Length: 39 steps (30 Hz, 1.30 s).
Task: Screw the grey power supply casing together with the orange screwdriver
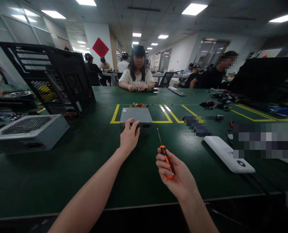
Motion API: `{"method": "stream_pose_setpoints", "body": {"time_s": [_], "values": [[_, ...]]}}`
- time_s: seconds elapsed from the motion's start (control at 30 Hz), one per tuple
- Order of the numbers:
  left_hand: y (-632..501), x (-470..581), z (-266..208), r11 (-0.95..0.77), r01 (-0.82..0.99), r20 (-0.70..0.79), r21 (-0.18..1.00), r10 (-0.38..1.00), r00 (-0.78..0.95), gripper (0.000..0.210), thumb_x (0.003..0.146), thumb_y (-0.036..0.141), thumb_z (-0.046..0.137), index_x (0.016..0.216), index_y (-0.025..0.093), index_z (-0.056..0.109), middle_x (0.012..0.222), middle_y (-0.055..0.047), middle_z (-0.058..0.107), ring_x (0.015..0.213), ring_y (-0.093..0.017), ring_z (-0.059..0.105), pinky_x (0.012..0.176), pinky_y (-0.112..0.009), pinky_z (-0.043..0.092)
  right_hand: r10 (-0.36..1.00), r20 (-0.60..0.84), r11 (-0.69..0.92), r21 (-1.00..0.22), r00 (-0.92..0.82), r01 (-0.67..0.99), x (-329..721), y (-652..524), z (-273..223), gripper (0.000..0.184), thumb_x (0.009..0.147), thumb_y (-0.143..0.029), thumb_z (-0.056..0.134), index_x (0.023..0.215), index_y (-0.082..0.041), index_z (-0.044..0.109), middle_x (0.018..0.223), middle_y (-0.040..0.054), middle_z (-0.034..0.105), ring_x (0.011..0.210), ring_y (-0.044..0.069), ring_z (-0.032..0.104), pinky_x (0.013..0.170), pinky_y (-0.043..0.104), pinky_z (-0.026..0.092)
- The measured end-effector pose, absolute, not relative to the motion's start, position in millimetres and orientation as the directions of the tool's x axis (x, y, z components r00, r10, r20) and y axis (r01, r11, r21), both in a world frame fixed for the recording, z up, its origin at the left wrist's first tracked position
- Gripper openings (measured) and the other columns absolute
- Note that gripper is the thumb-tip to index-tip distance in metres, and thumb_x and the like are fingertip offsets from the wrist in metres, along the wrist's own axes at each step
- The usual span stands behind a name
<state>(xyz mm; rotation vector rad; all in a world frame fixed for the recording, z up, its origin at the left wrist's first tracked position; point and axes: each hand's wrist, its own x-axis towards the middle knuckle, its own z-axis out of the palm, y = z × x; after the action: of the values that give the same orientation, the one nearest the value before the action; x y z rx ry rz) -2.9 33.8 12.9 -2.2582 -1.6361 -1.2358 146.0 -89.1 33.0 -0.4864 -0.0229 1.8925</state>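
Observation:
A grey power supply unit lies on the green table straight ahead, with coloured cables behind it. My left hand rests on its near top edge, fingers apart and bent over the edge; part of the thumb side is hard to make out. To the right and nearer to me, my right hand is closed around the orange and black handle of a screwdriver. Its thin metal shaft points up and away, and the tip is apart from the power supply unit.
At left stand a second power supply unit and a black computer case. A white oblong device lies at right, near loose cables. Yellow tape marks the table. A person sits opposite.

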Motion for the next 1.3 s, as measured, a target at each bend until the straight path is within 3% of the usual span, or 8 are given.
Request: {"method": "stream_pose_setpoints", "body": {"time_s": [0.17,0.3,0.5,0.77,1.0,1.13,1.3], "values": [[30,-2,7,-0.457,0.84,0.557,0.293,0.795,0.239,0.021,0.088,0.028,0.038,0.099,0.022,0.054,0.101,-0.003,0.052,0.083,-0.013,0.056,0.063,-0.022,0.044,0.92,-0.351,-0.265,-0.228,-0.175,-0.937,151,-102,13,0.021,0.091,-0.019,0.031,0.091,-0.01,0.05,0.062,-0.0029,0.04,0.041,0.002,0.038,0.03,0.009,0.028],[30,8,1,-0.481,0.856,0.408,0.192,0.832,0.376,0.026,0.089,0.03,0.036,0.102,0.025,0.058,0.099,-0.002,0.055,0.086,-0.014,0.055,0.065,-0.022,0.042,0.95,-0.275,-0.215,-0.241,-0.145,-0.946,146,-107,4,0.021,0.091,-0.02,0.031,0.089,-0.01,0.051,0.061,-0.0043,0.037,0.041,0.002,0.036,0.03,0.009,0.028],[33,15,-2,-0.448,0.876,0.336,0.177,0.865,0.374,0.026,0.088,0.033,0.038,0.093,0.024,0.062,0.097,-0.004,0.057,0.087,-0.016,0.055,0.068,-0.025,0.041,0.956,-0.242,-0.23,-0.258,-0.168,-0.938,143,-108,4,0.021,0.09,-0.02,0.034,0.086,-0.011,0.053,0.061,-0.0038,0.039,0.041,0.002,0.035,0.031,0.009,0.029],[37,15,-4,-0.498,0.796,0.335,0.344,0.857,0.392,0.02,0.085,0.025,0.044,0.091,0.022,0.062,0.097,-0.006,0.057,0.088,-0.018,0.054,0.076,-0.029,0.041,0.956,-0.232,-0.249,-0.31,-0.181,-0.918,140,-109,6,0.011,0.083,-0.018,0.047,0.084,-0.012,0.056,0.061,-0.0039,0.04,0.042,0.001,0.034,0.032,0.009,0.028],[37,13,-8,-0.533,0.709,0.359,0.462,0.843,0.4,0.014,0.082,0.019,0.046,0.084,0.017,0.06,0.096,-0.008,0.055,0.101,-0.022,0.047,0.093,-0.038,0.032,0.959,-0.235,-0.232,-0.344,-0.156,-0.91,140,-108,5,0.02,0.086,-0.02,0.042,0.083,-0.01,0.059,0.06,-0.0034,0.041,0.042,0.002,0.032,0.031,0.01,0.027],[38,7,-7,-0.506,0.625,0.358,0.594,0.862,0.358,0.012,0.082,0.018,0.044,0.085,0.017,0.056,0.092,-0.007,0.057,0.093,-0.02,0.051,0.088,-0.038,0.037,0.963,-0.246,-0.209,-0.434,-0.108,-0.876,138,-109,4,0.021,0.085,-0.023,0.044,0.091,-0.011,0.061,0.063,-0.0014,0.047,0.044,0.003,0.035,0.033,0.011,0.028],[38,-1,0,-0.411,0.389,0.298,0.825,0.9,0.319,0.009,0.083,0.018,0.041,0.087,0.015,0.05,0.08,-0.003,0.058,0.074,-0.012,0.057,0.069,-0.026,0.045,0.971,-0.239,-0.147,-0.684,0.029,-0.715,129,-118,7,0.029,0.078,-0.026,0.058,0.106,-0.017,0.058,0.075,0.0015,0.056,0.056,0.006,0.047,0.043,0.014,0.037]]}}
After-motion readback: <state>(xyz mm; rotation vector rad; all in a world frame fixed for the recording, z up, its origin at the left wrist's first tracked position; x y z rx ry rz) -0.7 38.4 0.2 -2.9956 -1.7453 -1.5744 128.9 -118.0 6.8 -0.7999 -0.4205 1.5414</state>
